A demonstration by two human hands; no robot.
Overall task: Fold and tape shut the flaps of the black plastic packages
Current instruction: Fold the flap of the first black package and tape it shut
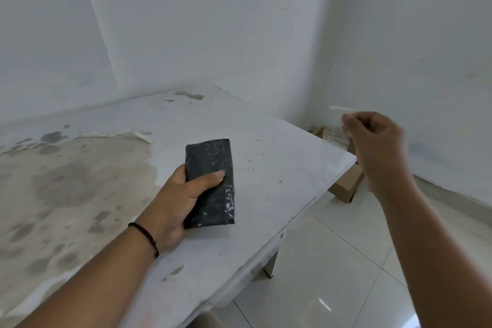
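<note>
A black plastic package (213, 165) lies flat on the white table (279, 168), folded into a narrow oblong with shiny clear tape on its near end. My left hand (183, 194) grips it from the left side, thumb pressed across its top. My right hand (378, 141) is raised off the table's right edge, fingers curled, pinching a strip of clear tape (336, 128) that hangs blurred below the fingertips.
The table's left half is stained and its covering is peeling (138, 136). Open cardboard boxes (346, 186) stand on the tiled floor (346, 261) beyond the table's right edge, in the corner of white walls.
</note>
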